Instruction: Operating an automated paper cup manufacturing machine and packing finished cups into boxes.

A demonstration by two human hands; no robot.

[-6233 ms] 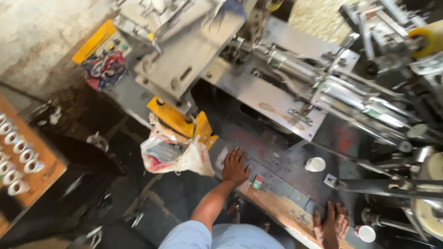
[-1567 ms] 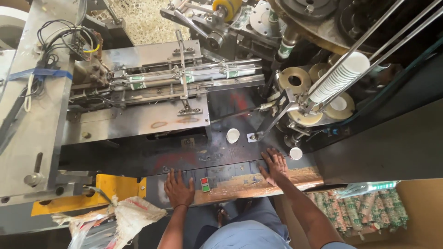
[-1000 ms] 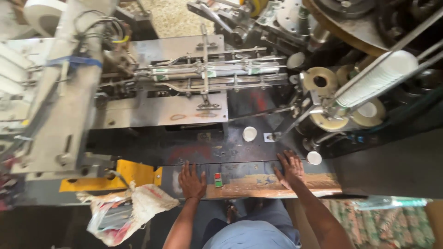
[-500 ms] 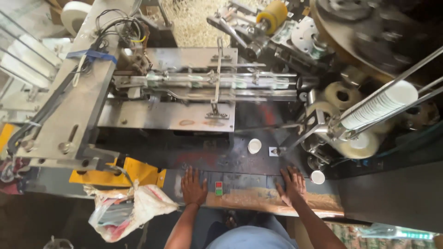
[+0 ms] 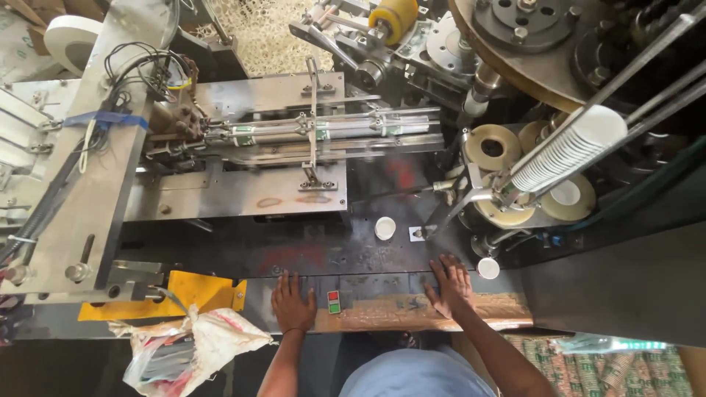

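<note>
Both hands, left hand (image 5: 293, 303) and right hand (image 5: 450, 285), rest flat with fingers spread, holding nothing, on the machine's dark tabletop (image 5: 368, 257).

Bright daylight floods the steel plate (image 5: 243, 195) in front of you, washing its upper left into pale glare, while the floor below it sinks into deep shadow. Right of the plate, the turntable (image 5: 559, 44) blurs slightly, and wide-angle distortion bends lines near the edges.

Dark machine bed (image 5: 309, 257): white cup (image 5: 384, 228), flat hands (image 5: 293, 304).
</note>
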